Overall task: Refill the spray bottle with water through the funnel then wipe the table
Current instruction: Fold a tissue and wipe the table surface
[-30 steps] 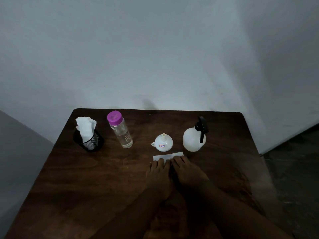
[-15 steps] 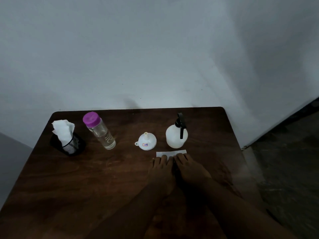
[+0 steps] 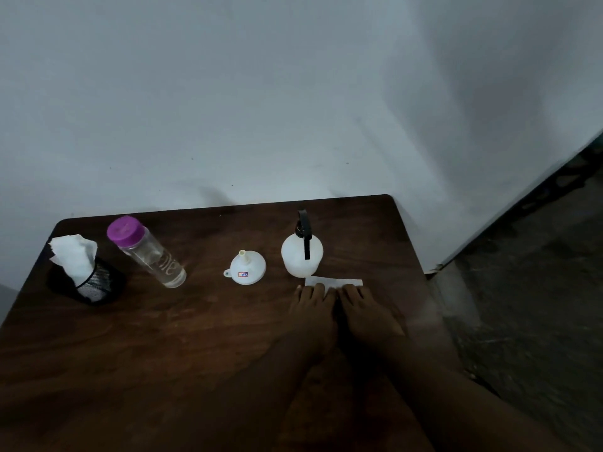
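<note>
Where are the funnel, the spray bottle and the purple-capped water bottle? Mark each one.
funnel [image 3: 248, 269], head view, on its white cone below the spout.
spray bottle [image 3: 295, 261], head view, on its white body beside the black trigger.
water bottle [image 3: 151, 257], head view, on its clear wall below the purple cap.

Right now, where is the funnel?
In the head view, the funnel sits spout-up on the table, between the purple-capped water bottle to its left and the spray bottle to its right, touching neither.
</note>
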Tool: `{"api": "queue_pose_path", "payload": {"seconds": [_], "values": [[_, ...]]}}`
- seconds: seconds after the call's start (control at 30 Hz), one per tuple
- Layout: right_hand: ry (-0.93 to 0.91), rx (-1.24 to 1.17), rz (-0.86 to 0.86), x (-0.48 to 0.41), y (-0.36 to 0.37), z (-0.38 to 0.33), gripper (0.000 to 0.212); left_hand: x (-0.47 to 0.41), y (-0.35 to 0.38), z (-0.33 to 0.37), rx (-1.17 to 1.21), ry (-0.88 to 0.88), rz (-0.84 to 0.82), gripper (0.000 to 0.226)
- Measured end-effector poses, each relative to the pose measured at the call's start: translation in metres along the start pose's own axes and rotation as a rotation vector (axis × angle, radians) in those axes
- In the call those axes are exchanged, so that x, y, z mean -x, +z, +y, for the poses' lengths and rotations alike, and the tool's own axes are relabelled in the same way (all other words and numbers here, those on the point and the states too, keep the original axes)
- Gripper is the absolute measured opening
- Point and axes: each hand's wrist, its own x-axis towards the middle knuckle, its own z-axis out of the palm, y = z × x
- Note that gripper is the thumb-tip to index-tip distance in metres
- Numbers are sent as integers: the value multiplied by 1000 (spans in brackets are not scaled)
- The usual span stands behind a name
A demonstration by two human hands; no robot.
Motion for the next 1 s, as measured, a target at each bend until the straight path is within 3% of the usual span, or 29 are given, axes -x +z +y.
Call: {"api": "queue_pose_path", "payload": {"seconds": [0.2, 0.43, 0.63, 1.0], "values": [[142, -48, 12, 12, 16, -13, 74, -2, 7, 1, -46, 107, -3, 76], [234, -89, 49, 21, -2, -55, 60, 11, 3, -18, -102, 185, -50, 75], [323, -300, 93, 9, -4, -88, 62, 25, -4, -44, -121, 185, -126, 76], [284, -283, 17, -36, -22, -152, 73, 72, -2, -111, -30, 77, -80, 73]]}}
